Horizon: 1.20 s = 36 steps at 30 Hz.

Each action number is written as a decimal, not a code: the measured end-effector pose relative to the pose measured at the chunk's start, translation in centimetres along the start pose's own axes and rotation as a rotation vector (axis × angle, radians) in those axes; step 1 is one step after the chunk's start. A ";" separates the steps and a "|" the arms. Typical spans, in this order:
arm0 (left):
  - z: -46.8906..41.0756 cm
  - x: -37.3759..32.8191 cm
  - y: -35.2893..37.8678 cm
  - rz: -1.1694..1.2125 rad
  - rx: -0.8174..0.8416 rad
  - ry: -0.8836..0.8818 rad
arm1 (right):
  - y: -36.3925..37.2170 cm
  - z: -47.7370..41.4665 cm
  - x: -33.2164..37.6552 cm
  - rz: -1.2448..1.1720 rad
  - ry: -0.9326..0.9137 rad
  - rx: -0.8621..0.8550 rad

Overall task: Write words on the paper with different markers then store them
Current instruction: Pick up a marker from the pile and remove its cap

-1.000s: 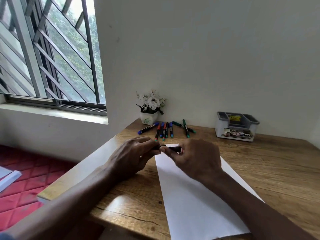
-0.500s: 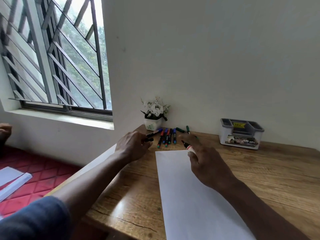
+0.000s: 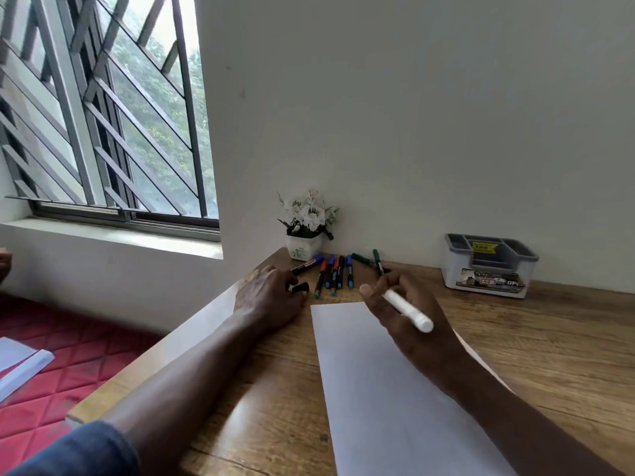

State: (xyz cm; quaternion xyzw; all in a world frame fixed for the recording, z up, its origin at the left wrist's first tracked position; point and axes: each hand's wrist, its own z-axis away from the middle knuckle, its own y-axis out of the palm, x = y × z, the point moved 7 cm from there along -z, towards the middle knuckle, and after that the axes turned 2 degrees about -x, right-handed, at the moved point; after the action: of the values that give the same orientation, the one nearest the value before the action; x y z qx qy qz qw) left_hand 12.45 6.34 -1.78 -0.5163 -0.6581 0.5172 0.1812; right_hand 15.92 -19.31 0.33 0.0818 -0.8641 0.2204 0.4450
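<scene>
A blank white sheet of paper [image 3: 385, 389] lies on the wooden desk [image 3: 549, 338]. My right hand [image 3: 405, 314] hovers over the sheet's far edge and grips a white-barrelled marker [image 3: 407, 310], its tip hidden by my fingers. My left hand [image 3: 271, 297] rests on the desk left of the paper and pinches a black marker cap [image 3: 299, 287]. Several capped markers [image 3: 335, 273] in blue, red, black and green lie in a loose row near the wall. A grey pen holder [image 3: 491, 266] stands at the back right.
A small white pot of white flowers [image 3: 307, 228] stands against the wall behind the markers. The desk's left edge [image 3: 165, 355] drops to a red quilted mat with papers [image 3: 20, 365]. A barred window is at the upper left.
My hands pulled the cap off the marker and moved apart. My left hand carried the cap to the desk beside the paper; my right turned the marker into a writing grip.
</scene>
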 end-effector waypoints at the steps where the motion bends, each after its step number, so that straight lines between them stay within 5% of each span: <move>1: 0.1 0.2 0.0 0.016 0.014 -0.009 | 0.1 0.1 0.1 0.142 -0.040 0.000; 6: 0.9 1.6 0.0 0.105 0.150 -0.053 | 1.7 1.3 -1.2 0.714 0.043 0.291; 13: 2.2 0.7 1.1 0.091 0.394 0.010 | -1.1 1.0 -2.3 0.593 0.103 0.583; 17: 2.6 0.3 1.3 0.034 0.475 0.046 | -2.2 -0.4 -1.0 0.388 -0.046 0.226; 19: 2.7 0.2 1.4 0.008 0.493 0.052 | -1.7 -1.0 -0.6 0.050 0.092 0.069; 22: 2.8 0.2 1.6 -0.017 0.510 0.052 | 1.3 -1.7 -0.7 -0.299 0.369 0.080; 25: 2.6 0.3 1.5 0.002 0.494 0.054 | 4.0 -1.5 -1.5 -0.300 0.482 0.117; 36: 1.0 0.5 0.9 -0.060 0.417 0.099 | 5.4 -0.9 -1.3 -0.166 0.320 0.243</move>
State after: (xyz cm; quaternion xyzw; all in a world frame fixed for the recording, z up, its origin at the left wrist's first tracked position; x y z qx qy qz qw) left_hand 11.91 6.21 -3.15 -0.4728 -0.5423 0.6104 0.3314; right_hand 15.54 -14.20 -1.92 0.1697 -0.7397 0.2960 0.5801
